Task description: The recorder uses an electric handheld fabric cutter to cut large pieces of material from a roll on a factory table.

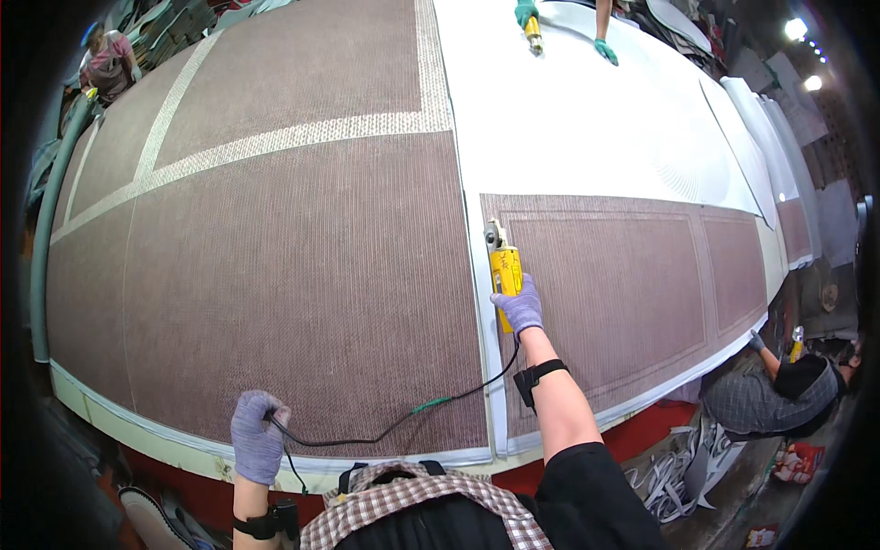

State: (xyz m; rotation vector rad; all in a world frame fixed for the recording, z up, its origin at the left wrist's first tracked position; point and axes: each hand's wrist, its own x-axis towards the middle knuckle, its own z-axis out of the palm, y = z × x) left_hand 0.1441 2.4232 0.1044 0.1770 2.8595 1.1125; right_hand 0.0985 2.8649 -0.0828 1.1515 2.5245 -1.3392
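Well right of both hands (521, 307) (258, 438) lies a red packet (797, 461).

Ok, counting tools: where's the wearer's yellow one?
Right of centre in the head view, the yellow tool is in the right hand, at the left edge of the smaller brown panel.

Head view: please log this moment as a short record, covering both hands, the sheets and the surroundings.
left hand: gloved, holding black cord
right hand: gloved, gripping yellow power tool
tool head: by the near-right brown sheet's left edge
left side: brown sheet with pale bands
far right: white sheet
others: person at upper left; green-gloved hand with another yellow tool; person at lower right
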